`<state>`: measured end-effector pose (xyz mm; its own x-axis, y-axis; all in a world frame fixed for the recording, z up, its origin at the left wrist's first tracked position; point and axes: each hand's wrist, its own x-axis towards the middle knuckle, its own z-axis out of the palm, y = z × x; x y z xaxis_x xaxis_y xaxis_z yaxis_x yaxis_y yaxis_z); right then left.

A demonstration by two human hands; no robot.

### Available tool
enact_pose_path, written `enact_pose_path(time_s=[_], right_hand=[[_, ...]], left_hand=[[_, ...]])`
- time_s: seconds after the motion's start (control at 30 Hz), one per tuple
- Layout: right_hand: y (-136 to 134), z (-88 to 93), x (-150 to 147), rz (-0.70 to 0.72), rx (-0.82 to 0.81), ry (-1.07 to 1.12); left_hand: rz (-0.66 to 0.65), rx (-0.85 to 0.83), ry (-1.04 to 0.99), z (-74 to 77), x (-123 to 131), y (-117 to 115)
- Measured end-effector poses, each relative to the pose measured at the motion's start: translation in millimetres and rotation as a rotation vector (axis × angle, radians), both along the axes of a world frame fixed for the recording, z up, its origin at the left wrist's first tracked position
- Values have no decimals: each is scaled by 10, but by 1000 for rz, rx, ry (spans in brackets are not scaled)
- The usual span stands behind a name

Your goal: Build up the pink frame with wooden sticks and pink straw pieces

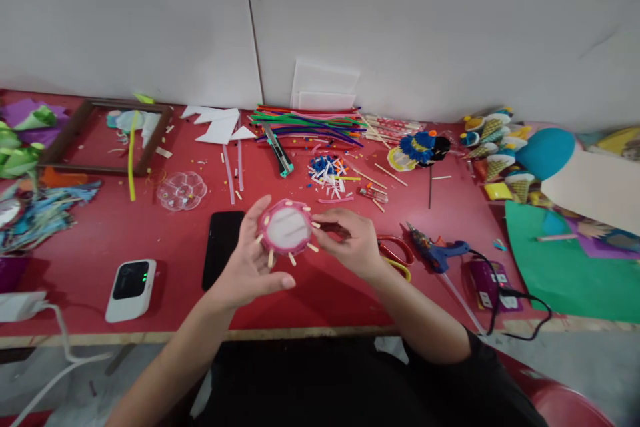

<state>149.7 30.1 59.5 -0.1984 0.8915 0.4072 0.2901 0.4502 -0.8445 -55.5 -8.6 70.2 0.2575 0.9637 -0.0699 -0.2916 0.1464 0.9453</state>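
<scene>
A red table (90, 260) stands against a white wall (400, 27).

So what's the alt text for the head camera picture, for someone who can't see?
The left hand holds a round white disc with a pink rim and short sticks poking out; the right hand touches its edge. Around them on the red table lie a black phone, red scissors and a blue glue gun.
</scene>
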Motion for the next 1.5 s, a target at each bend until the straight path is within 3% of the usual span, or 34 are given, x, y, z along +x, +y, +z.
enact_pose_path(time_s=[0.17,0.3,0.47,0.7,0.9,1.1,1.33,1.5], right_hand=[[-59,116,10,40,29,-42],[-99,120,34,52,10,21],[-119,108,60,112,-47,74],[-109,200,136,231,60,21],[-113,238,234,358,126,-71],[-150,230,265,402,172,-128],[-172,123,248,362,155,-84],[-160,4,203,273,60,-52]], left_hand=[[90,313,313,-114,54,-30],[121,561,605,-85,2,4],[141,587,714,9,24,8],[108,752,758,56,-8,-22],[59,638,700,140,-15,-83],[-29,639,646,176,-16,-92],[-52,434,480,167,-6,-50],[-22,300,461,55,-11,-3]])
